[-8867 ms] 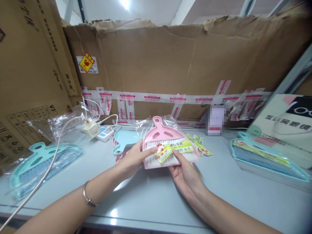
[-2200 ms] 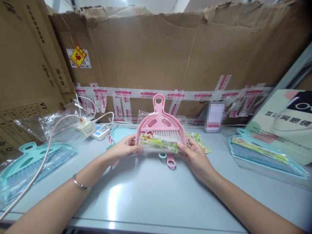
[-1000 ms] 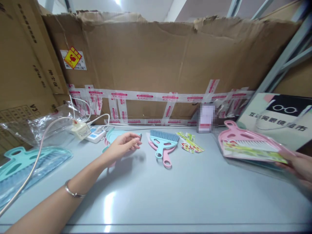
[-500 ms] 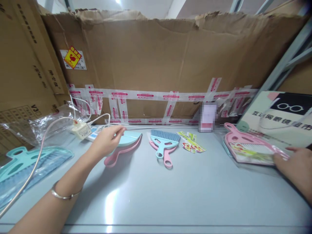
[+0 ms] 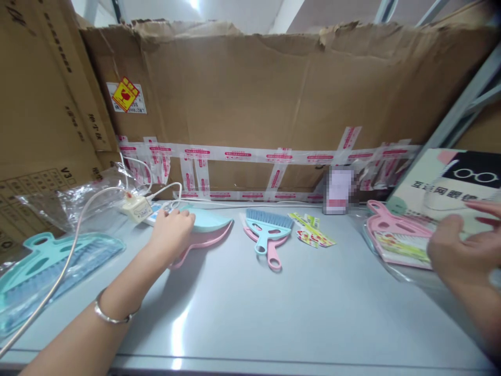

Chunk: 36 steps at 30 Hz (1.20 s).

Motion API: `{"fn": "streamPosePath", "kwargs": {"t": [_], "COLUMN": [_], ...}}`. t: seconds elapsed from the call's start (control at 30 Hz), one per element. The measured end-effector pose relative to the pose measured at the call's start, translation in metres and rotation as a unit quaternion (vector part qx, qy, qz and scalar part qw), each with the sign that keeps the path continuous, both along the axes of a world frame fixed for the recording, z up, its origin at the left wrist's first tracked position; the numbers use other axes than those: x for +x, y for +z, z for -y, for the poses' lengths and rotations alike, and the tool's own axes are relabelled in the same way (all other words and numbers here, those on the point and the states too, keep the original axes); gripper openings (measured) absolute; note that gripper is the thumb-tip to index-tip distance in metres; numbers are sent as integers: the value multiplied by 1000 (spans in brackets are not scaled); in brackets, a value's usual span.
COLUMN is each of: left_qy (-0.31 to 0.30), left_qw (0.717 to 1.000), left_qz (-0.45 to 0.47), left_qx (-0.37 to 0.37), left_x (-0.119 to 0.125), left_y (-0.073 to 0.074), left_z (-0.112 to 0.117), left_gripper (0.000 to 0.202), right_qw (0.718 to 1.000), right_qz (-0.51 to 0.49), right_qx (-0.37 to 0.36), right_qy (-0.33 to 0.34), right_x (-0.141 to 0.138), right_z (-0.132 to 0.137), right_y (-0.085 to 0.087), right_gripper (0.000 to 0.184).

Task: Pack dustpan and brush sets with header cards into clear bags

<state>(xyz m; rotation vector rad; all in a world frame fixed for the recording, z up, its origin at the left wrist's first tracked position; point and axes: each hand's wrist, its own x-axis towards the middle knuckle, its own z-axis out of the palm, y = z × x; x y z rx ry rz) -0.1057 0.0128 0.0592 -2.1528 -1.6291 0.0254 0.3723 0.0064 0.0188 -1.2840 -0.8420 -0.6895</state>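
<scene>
My left hand (image 5: 172, 232) is closed at the handle end of a light-blue dustpan (image 5: 207, 220), its fingers curled over it. Beneath that lies a pink dustpan (image 5: 211, 240), its handle partly hidden by my wrist. My right hand (image 5: 467, 250), fingers apart and holding nothing, is over the right end of a pink dustpan and brush set (image 5: 395, 222) in clear plastic. Between my hands a blue hand brush (image 5: 268, 224) rests on a pink brush (image 5: 274, 256). Several colourful paper labels (image 5: 313, 232) lie to the right of the brushes.
A bagged turquoise dustpan and brush (image 5: 58, 261) lies at the left, crossed by a cable (image 5: 72, 256). A white plug adapter (image 5: 136, 209) sits behind my left hand. A phone (image 5: 338, 190) leans on the taped cardboard (image 5: 242, 94). A printed bag (image 5: 450, 177) stands at the right.
My left hand has come down onto the light-blue dustpan, and its fingers have curled over it. My right hand has lifted off the bagged pink set and opened. The view has shifted slightly.
</scene>
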Motion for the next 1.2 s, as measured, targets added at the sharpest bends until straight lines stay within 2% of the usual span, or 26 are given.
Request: {"fn": "streamPosePath", "kwargs": {"t": [0.07,0.13,0.2,0.27,0.33,0.4,0.43,0.47,0.5,0.57,0.6,0.63,0.67,0.7,0.77,0.83,0.9,0.93,0.97,1.03,1.1,1.13,1.2], "left_qy": [4,-4,-39,-102,-180,-256,-287,-312,-327,-338,-339,-340,-342,-347,-351,-337,-300,-274,-245,-166,-81,-48,-11], "left_qw": [996,986,970,948,922,901,892,884,879,875,873,871,870,868,864,855,832,815,793,734,666,637,592], "left_qz": [-10,-2,25,77,152,229,260,285,303,327,336,342,345,345,340,357,426,482,546,656,710,720,738], "left_qx": [83,166,237,292,306,266,233,199,167,119,103,91,86,91,123,169,190,168,119,-50,-216,-271,-322], "left_x": [-1,-3,-5,-5,-4,-1,1,3,6,10,12,14,15,17,19,20,21,21,21,23,28,31,37], "left_y": [5,10,15,18,17,13,10,7,3,-2,-4,-5,-6,-5,-4,-2,-2,-3,-4,-8,-14,-18,-25], "left_z": [2,4,4,3,1,1,2,3,4,5,6,6,6,6,5,2,-1,-2,-3,-2,0,1,1], "left_gripper": [25,27,28,29,26,24,23,22,21,20,19,18,18,18,18,20,27,31,34,40,44,45,45], "right_qw": [994,985,975,964,951,926,899,860,807,677,617,568,536,517,512,534,556,570,586,617,638,643,648], "right_qz": [74,99,93,80,77,94,101,94,71,-16,-64,-102,-126,-136,-144,-165,-200,-218,-235,-263,-282,-285,-278], "right_qx": [44,65,71,65,35,-24,-72,-133,-205,-340,-389,-421,-439,-449,-461,-464,-448,-430,-407,-361,-335,-332,-337], "right_qy": [61,128,188,244,297,366,419,483,549,652,682,700,710,716,710,688,671,665,660,648,634,628,624], "right_x": [-29,-61,-92,-124,-154,-182,-193,-201,-207,-211,-210,-208,-206,-204,-203,-207,-211,-213,-214,-214,-213,-212,-210], "right_z": [-8,-14,-20,-23,-22,-17,-12,-7,-1,8,12,14,15,16,14,11,8,6,4,1,-2,-3,-5], "right_y": [13,26,36,44,49,51,51,49,47,41,38,35,32,30,25,19,13,9,6,0,-4,-5,-5], "right_gripper": [35,32,29,26,25,32,37,41,41,37,36,36,35,32,29,29,33,35,37,39,39,40,40]}}
